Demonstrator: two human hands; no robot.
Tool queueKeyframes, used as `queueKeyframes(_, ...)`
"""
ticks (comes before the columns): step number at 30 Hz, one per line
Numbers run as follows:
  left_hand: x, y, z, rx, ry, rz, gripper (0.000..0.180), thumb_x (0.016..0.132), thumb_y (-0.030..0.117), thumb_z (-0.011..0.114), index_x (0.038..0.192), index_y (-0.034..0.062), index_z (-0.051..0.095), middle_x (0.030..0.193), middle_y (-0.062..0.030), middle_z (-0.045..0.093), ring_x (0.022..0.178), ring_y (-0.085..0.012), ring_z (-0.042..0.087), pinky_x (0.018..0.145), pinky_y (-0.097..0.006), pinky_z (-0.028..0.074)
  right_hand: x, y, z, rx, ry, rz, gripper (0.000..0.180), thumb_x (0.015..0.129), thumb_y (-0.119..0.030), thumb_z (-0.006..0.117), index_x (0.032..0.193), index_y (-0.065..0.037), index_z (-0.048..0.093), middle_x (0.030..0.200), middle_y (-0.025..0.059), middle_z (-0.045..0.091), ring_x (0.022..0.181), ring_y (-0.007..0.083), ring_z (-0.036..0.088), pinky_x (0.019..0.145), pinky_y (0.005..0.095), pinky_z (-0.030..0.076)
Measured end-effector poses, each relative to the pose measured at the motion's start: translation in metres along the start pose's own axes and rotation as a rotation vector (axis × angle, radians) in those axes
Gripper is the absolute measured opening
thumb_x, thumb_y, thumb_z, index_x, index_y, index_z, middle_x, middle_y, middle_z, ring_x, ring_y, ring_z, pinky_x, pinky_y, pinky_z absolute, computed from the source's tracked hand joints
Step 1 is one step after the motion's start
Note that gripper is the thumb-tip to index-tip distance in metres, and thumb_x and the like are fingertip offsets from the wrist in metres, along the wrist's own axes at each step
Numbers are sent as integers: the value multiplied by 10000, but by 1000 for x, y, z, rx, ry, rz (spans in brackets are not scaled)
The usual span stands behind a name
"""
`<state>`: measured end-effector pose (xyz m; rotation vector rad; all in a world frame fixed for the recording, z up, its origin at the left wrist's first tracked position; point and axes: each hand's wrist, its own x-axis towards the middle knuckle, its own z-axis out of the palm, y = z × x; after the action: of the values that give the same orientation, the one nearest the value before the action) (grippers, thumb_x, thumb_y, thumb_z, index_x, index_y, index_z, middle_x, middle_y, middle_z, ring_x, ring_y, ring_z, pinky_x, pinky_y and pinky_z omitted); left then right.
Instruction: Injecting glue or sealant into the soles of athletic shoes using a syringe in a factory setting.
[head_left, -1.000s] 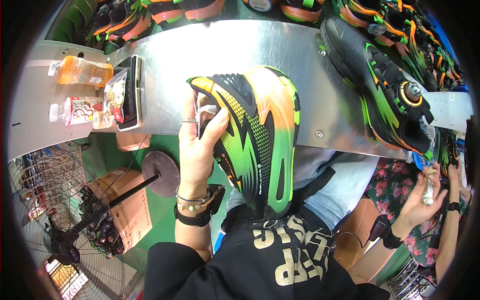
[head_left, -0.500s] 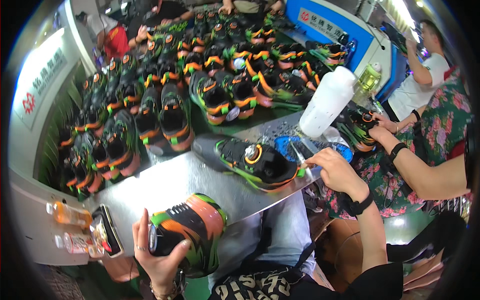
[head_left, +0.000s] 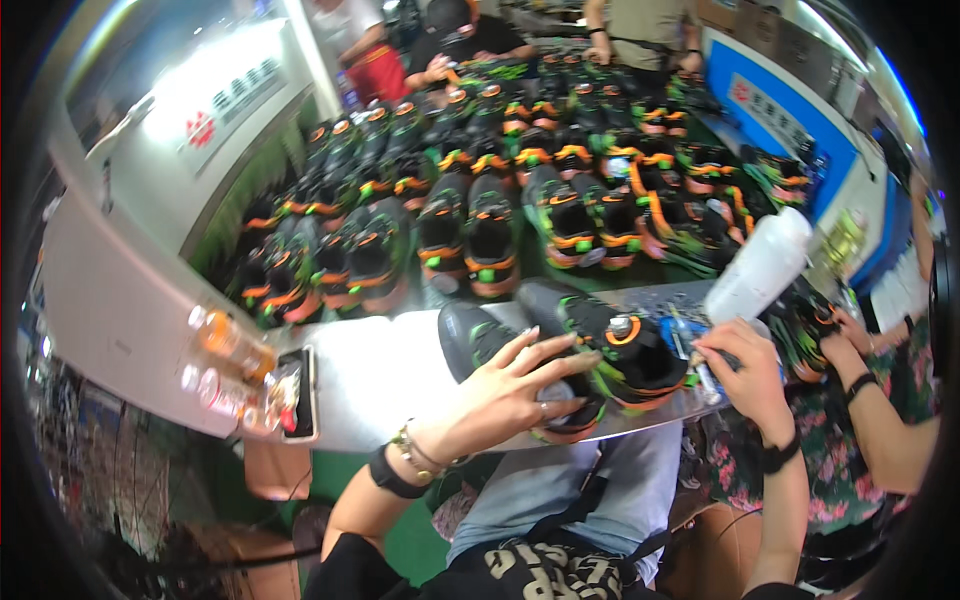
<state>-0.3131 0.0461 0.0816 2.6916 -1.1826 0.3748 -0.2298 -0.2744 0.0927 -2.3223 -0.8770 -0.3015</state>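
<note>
Brought shoe (head_left: 467, 333) from over lap (head_left: 590, 490) onto counter (head_left: 372, 375), beside second shoe (head_left: 640, 362) | laid left hand (head_left: 508, 398) palm-down across it, cannot tell if grasping | as before, pinching slim tool (head_left: 706, 380) in right hand (head_left: 748, 370) by blue tray (head_left: 674, 325)

Side by Side, Toes to the Upper Left

The nearer shoe (head_left: 465, 335) is showing a rounded black toe with green touches – much of its upper is being covered – and its orange-pink heel is sitting near the front edge of the metal tabletop (head_left: 375, 372). Just beside it, the farther shoe (head_left: 592, 322) is standing upright on its sole, baring a black collar opening, a silvery round piece ringed in orange, and green and orange heel trim. Whether the two are touching is staying hidden. Beyond that heel, a pale slim item (head_left: 708, 384) is appearing blurred.
</note>
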Motion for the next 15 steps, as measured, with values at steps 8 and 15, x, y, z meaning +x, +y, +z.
queueKeyframes(8, -70, 16, 55, -115, 443, -484, 688, 623, 269, 841, 1255, 289, 572, 1403, -120, 377, 1337, -384, 320, 1046, -502, 372, 41, -59, 56, 23, -305, 15, 246, 773, -227, 726, 782, -9, 613, 739, 132, 621, 639, 325, 596, 585, 390, 469)
queueKeyframes(15, -138, 4, 83, 114, 254, -714, 656, 719, 315, 766, 1319, 223, 517, 1440, -137, 351, 1277, -328, 401, 1035, -483, 373, 32, -88, 74, -533, -443, 194, 466, 752, -177, 720, 1157, -76, 513, 701, 165, 634, 674, 361, 629, 636, 436, 498)
